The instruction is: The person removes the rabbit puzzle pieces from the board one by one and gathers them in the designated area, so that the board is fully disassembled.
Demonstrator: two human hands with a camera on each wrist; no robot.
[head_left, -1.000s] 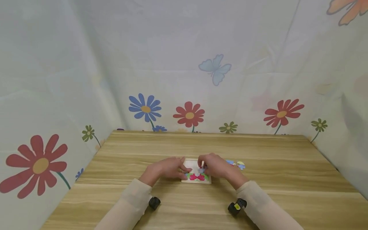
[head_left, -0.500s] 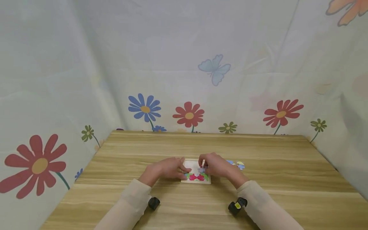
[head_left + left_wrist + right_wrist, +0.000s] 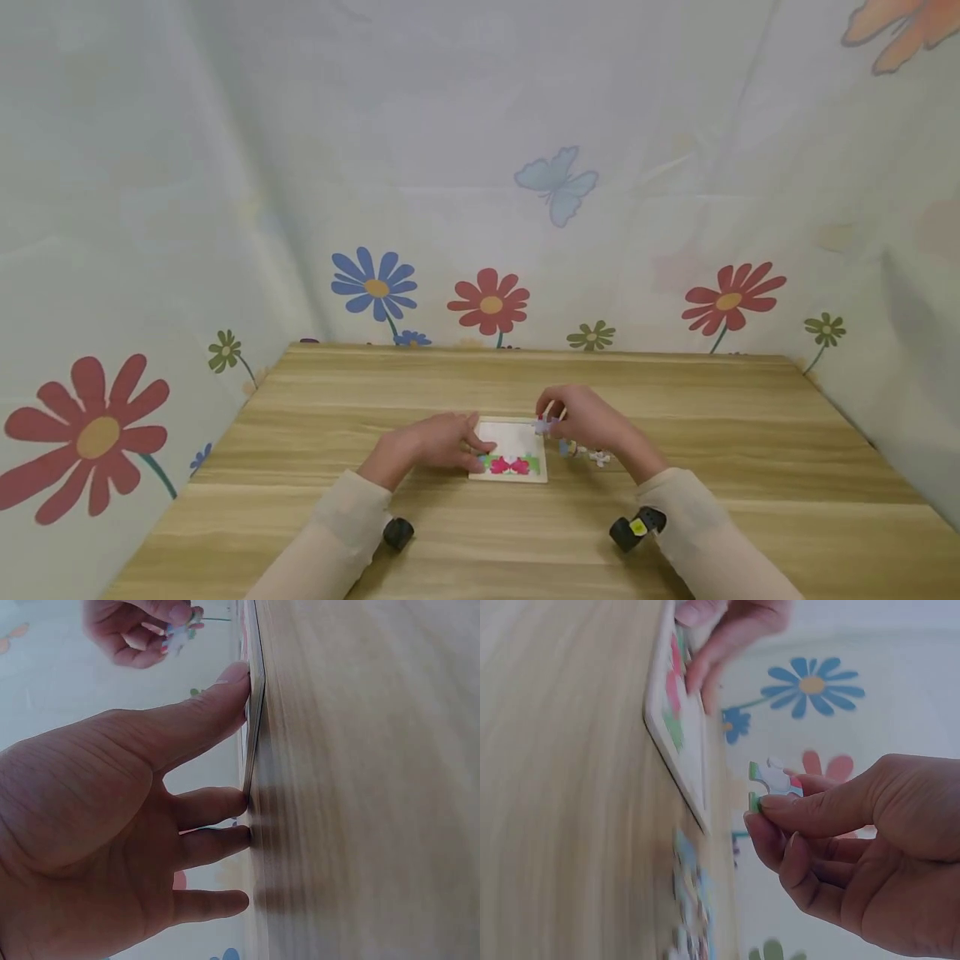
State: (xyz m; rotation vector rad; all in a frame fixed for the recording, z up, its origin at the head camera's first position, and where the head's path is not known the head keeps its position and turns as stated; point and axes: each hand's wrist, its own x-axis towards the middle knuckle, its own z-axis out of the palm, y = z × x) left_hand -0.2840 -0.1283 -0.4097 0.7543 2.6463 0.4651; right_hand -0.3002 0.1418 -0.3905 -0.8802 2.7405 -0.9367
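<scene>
A shallow wooden puzzle tray [image 3: 507, 478] lies on the table, with red and green puzzle pieces [image 3: 510, 466] fitted along its near side and a bare pale base beyond them. My left hand [image 3: 438, 442] rests at the tray's left side, thumb over the frame and the other fingertips down on the table, as the left wrist view shows. My right hand [image 3: 592, 419] is raised above the tray's right edge. Between thumb and forefinger it pinches a puzzle piece [image 3: 776, 781], pale blue-white with green edges and a red spot.
Loose puzzle pieces [image 3: 588, 452] lie on the wooden table [image 3: 675, 400] to the right of the tray, partly under my right forearm. A flowered cloth backdrop [image 3: 420, 167] rises behind and beside the table. Each wrist carries a black camera [image 3: 637, 527].
My right hand has lifted the puzzle piece off the tray area and moved up and to the right. More of the tray now shows. My left hand stays at the tray's side.
</scene>
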